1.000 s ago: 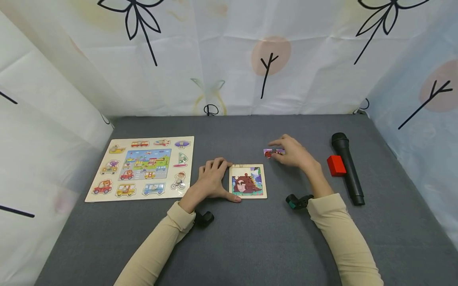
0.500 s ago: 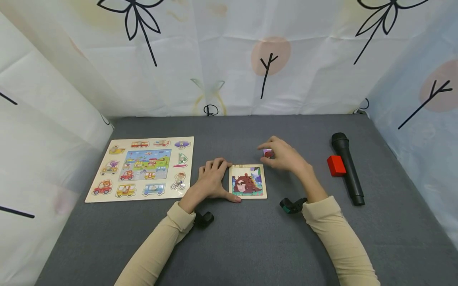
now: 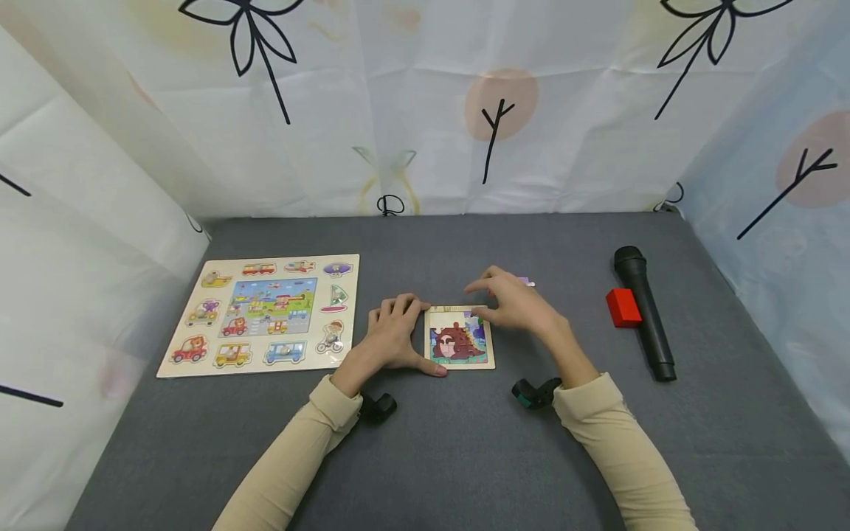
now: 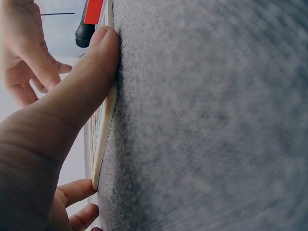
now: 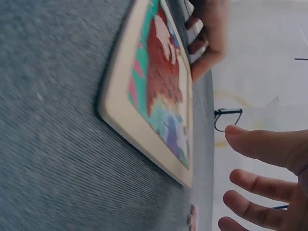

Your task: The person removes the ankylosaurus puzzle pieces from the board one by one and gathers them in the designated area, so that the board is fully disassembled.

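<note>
You are bracing the small square puzzle (image 3: 460, 338) with your left hand (image 3: 392, 335), fingers curled along its left edge and thumb pressing its near edge. It is lying flat on the grey felt bench (image 3: 465, 457), sides square to you, no long axis. Your right hand (image 3: 514, 302) is hovering over the puzzle's far right corner, fingers loosely spread; whether it is pinching a piece, I cannot tell. A loose piece (image 3: 526, 281) is lying behind that hand. The puzzle is a thin, pale wooden frame. Open felt is lying in front of it.
</note>
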Available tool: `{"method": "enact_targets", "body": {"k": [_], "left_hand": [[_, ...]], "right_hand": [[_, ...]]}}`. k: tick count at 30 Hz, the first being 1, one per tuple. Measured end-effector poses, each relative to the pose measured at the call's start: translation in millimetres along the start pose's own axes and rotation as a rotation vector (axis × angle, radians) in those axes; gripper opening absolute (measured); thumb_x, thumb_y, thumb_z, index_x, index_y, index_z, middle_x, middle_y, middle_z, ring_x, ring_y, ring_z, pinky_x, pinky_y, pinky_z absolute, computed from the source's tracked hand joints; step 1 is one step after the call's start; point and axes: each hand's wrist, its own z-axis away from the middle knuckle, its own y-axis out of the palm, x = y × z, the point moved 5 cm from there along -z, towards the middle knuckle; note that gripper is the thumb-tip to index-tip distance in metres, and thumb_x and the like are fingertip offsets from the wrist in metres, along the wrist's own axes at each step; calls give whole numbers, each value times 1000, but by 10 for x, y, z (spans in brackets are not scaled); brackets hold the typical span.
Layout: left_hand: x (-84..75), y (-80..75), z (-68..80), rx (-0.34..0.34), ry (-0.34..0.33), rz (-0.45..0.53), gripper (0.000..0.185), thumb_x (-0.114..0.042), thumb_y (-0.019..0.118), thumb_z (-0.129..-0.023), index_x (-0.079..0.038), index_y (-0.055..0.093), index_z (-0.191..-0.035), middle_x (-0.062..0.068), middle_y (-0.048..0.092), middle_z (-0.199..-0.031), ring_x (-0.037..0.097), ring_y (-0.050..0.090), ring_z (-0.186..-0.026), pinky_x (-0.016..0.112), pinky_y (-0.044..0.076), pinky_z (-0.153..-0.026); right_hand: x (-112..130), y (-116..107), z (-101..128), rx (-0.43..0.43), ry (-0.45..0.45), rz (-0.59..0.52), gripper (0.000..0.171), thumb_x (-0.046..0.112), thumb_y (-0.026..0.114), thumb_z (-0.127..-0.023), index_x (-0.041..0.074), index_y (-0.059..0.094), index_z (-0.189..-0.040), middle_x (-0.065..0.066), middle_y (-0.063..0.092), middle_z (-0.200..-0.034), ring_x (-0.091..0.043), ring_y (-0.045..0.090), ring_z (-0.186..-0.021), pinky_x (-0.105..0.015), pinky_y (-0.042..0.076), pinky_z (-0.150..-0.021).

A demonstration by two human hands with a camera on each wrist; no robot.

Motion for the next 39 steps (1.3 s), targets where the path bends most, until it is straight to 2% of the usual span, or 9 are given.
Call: {"method": "enact_targets", "body": {"k": [5, 10, 19, 32, 39], "left_hand": [[-5, -8, 3, -7, 7, 7, 115, -85, 64, -40, -27, 38, -136, 4, 27, -141, 31, 26, -125, 50, 25, -93], [-5, -11, 7, -10, 5, 15, 115, -85, 64, -40, -27, 38, -136, 4, 28, -141, 31, 26, -125, 50, 25, -93], [-1, -9, 9, -13, 8, 23, 115, -85, 65, -40, -27, 39, -135, 4, 28, -140, 30, 26, -124, 49, 25, -92], [0, -8, 8, -15, 11, 25, 114, -84, 65, -40, -27, 39, -135, 4, 28, -140, 30, 27, -122, 49, 24, -92], [-2, -3, 0, -14, 11, 24, 114, -85, 65, -40, -27, 38, -135, 4, 28, -140, 30, 27, -122, 49, 24, -92]], "right_hand": [[16, 99, 9, 23, -1, 4, 32, 21, 68, -84, 10, 66, -115, -11, 54, -105, -20, 48, -75, -32, 39, -65], [29, 180, 22, 46, -12, 0, 32, 20, 69, -83, 11, 66, -113, -10, 55, -105, -23, 51, -84, -35, 41, -70], [24, 246, 63, 58, 39, 3, 28, 24, 73, -81, 16, 69, -108, -5, 53, -107, -24, 52, -95, -49, 44, -80], [17, 261, 101, 59, 55, 32, 23, 27, 72, -82, 18, 72, -103, -2, 52, -106, -17, 49, -86, -34, 43, -64], [28, 253, 111, 51, 54, 28, 21, 25, 71, -82, 18, 72, -102, -2, 52, -106, -19, 50, -88, -36, 43, -66]]}}
